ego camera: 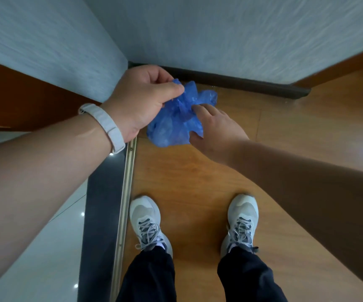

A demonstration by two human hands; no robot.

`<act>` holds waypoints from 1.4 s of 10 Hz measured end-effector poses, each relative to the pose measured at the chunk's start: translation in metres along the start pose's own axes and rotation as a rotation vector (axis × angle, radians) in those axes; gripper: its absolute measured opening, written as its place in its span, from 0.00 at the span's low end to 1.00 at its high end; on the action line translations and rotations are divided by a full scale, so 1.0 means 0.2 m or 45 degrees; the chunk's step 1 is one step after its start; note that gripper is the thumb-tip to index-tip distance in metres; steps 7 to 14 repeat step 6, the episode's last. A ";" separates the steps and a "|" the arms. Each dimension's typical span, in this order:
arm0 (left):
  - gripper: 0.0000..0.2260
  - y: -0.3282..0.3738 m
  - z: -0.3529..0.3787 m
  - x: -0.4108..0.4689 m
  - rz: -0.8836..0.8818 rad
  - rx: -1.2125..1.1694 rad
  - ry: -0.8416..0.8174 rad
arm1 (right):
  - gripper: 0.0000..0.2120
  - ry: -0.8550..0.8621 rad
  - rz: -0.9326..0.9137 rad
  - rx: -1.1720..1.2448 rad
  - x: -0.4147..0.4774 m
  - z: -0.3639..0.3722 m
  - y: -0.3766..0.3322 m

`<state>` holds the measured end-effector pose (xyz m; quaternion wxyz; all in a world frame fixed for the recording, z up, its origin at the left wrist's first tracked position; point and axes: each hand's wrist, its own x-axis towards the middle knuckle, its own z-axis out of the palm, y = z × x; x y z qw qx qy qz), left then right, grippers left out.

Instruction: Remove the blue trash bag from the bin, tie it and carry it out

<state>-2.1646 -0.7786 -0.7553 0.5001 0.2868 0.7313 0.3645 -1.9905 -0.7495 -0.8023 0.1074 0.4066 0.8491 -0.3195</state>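
Note:
A crumpled blue trash bag [174, 120] hangs in the air in front of me, above the wooden floor. My left hand [139, 101], with a white band on the wrist, pinches the bag's top edge between thumb and fingers. My right hand [215, 129] grips the bag's right side, its fingers pressed into the plastic. The bag looks small and bunched; what it holds is hidden. No bin is in view.
I stand on a wooden floor [198, 175] in a wall corner [128, 62] with a dark baseboard [241, 81]. A metal threshold strip [126, 192] and dark sill separate it from pale tiles [45, 247] at the left. My grey sneakers [147, 223] are below.

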 end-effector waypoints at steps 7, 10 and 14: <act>0.14 0.06 -0.09 -0.18 0.095 0.641 0.035 | 0.22 0.024 0.085 -0.027 -0.16 -0.34 -0.05; 0.14 0.06 -0.09 -0.18 0.095 0.641 0.035 | 0.22 0.024 0.085 -0.027 -0.16 -0.34 -0.05; 0.14 0.06 -0.09 -0.18 0.095 0.641 0.035 | 0.22 0.024 0.085 -0.027 -0.16 -0.34 -0.05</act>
